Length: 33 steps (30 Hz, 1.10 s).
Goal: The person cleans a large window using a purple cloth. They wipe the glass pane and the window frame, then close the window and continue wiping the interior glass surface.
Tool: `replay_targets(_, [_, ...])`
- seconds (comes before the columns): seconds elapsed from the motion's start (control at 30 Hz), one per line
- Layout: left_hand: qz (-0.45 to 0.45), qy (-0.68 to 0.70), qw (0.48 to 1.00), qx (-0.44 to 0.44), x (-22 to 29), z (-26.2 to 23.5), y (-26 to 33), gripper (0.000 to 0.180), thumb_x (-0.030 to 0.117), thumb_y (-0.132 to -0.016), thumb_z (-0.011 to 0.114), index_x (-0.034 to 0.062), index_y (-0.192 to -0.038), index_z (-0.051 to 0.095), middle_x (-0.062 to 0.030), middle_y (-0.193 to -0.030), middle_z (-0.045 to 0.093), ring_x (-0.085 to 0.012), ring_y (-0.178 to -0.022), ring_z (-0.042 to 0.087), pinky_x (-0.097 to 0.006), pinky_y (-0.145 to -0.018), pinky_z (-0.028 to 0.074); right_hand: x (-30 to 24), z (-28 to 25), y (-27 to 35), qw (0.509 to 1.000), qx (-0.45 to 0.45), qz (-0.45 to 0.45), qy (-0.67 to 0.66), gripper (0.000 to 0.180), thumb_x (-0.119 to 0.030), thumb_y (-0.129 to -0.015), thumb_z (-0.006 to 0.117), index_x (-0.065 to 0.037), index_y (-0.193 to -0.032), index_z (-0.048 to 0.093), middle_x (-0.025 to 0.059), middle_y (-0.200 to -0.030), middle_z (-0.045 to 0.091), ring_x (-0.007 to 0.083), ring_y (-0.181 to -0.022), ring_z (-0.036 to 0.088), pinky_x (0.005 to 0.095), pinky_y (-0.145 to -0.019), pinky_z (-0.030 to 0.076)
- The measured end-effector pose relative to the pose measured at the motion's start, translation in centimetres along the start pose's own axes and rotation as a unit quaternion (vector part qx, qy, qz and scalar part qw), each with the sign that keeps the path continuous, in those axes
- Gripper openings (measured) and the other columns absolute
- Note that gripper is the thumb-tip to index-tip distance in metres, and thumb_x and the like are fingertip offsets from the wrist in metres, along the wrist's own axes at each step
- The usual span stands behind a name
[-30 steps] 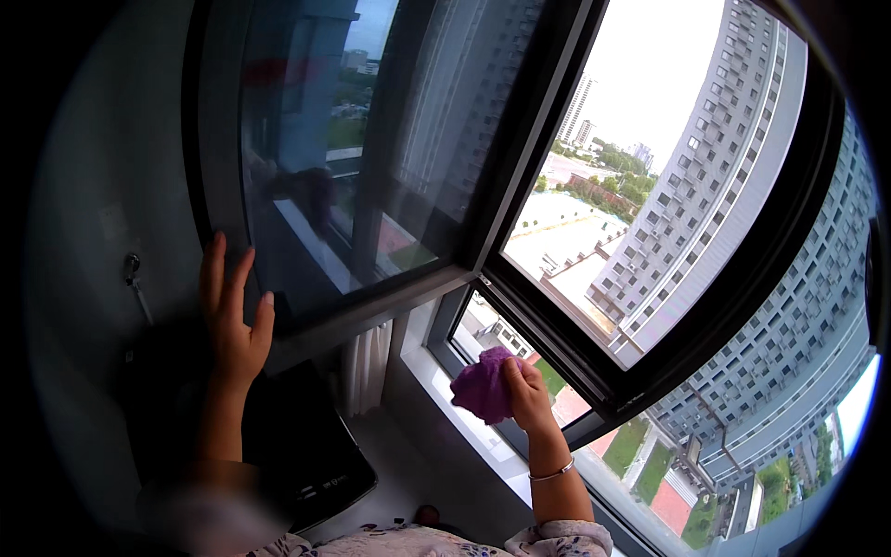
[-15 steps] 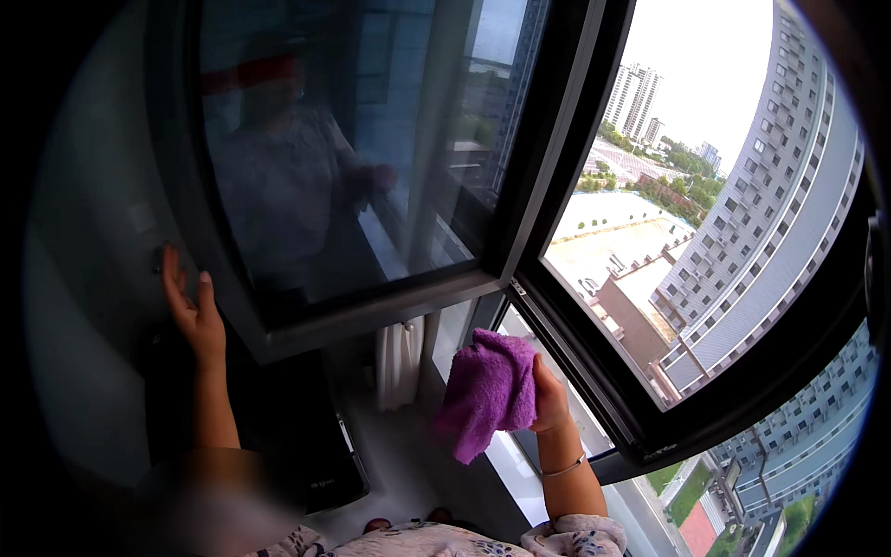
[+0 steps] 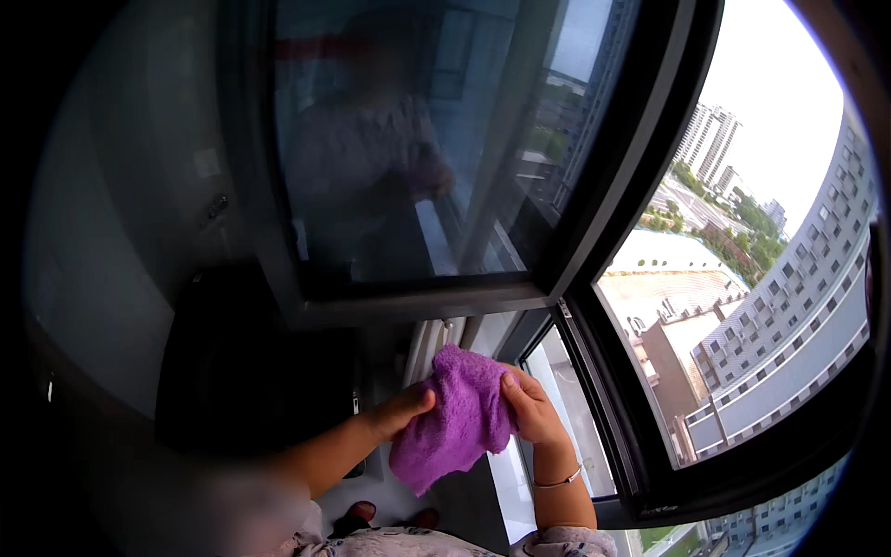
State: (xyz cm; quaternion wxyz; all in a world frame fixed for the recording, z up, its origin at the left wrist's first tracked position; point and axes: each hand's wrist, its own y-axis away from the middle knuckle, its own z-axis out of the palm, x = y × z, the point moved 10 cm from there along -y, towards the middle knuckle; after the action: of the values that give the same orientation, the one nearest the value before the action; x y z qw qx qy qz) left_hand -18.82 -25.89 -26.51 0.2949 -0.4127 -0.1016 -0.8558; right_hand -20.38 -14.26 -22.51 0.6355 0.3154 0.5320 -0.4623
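Beyond the glass, a tall grey building (image 3: 789, 325) with rows of windows. Around that view, a dark window frame (image 3: 733, 485); from its left edge, an open sash (image 3: 418, 186) swung into the room, blocking much of the wall behind and bearing a dim reflection. Under the sash's lower left corner, a bulky black object (image 3: 241, 362), too dark to make out. Along the window's foot, a pale sill (image 3: 509, 478), and near it a white ribbed fixture (image 3: 425, 345), partly hidden. Below the sash's lower edge, toward its right corner, a purple cloth (image 3: 455, 422), held up in the air and covering part of that fixture. Grasping its left side with the left hand (image 3: 402, 413), its right side with the right hand (image 3: 529, 408): thumbs in front, most fingers behind. On the floor, dark reddish shoes (image 3: 362, 511). On the right wrist, a thin bracelet (image 3: 560, 480).
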Motion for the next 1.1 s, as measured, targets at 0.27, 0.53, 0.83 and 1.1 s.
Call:
replay_targets(0.27, [0.09, -0.275, 0.934, 0.21, 4.3, -4.4, 8.3, 0.029, 0.021, -0.098, 0.059, 0.0012, -0.118, 0.063, -0.004, -0.108, 0.067, -0.0121, -0.099, 0.062, -0.029, -0.092, 0.048, 2.5, 5.4, -2.5, 0.998, 0.007, -0.014, 0.056, 0.025, -0.017, -0.097, 0.06, 0.005, -0.11, 0.063, 0.0048, -0.096, 0.067, 0.01, -0.088, 0.06, 0.0241, -0.08, 0.049])
replay_targets(0.53, [0.184, -0.185, 0.94, 0.22, 12.4, -7.0, 15.9, 0.029, 0.024, -0.101, 0.053, 0.0013, -0.116, 0.062, -0.0049, -0.108, 0.066, -0.0114, -0.098, 0.061, -0.03, -0.09, 0.049, 5.0, 12.9, -7.4, 0.996, -0.008, 0.007, -0.085, 0.015, -0.01, -0.094, 0.064, 0.002, -0.103, 0.067, 0.0027, -0.09, 0.068, 0.0088, -0.082, 0.061, 0.0237, -0.075, 0.05])
replay_targets(0.83, [0.257, -0.092, 0.909, 0.315, 23.6, -15.3, 22.7, 0.029, 0.027, -0.097, 0.059, 0.0019, -0.111, 0.061, -0.0077, -0.105, 0.065, -0.0163, -0.095, 0.063, -0.034, -0.086, 0.051, 2.0, 21.1, -18.4, 0.969, 0.138, -0.15, 0.138, 0.031, -0.015, -0.089, 0.069, 0.0, -0.115, 0.06, 0.0065, -0.091, 0.068, 0.0114, -0.081, 0.063, 0.0251, -0.071, 0.05])
replay_targets(1.1, [0.339, -0.041, 0.906, 0.248, 33.2, -18.7, 23.7, 0.043, 0.034, -0.094, 0.061, 0.004, -0.124, 0.054, -0.0075, -0.112, 0.063, -0.0212, -0.103, 0.061, -0.038, -0.091, 0.049, -5.5, 25.8, -20.0, 0.712, 0.337, -0.232, 0.571, 0.056, -0.051, -0.078, 0.073, 0.0, -0.099, 0.059, 0.0144, -0.082, 0.067, 0.0333, -0.076, 0.067, 0.0394, -0.064, 0.052])
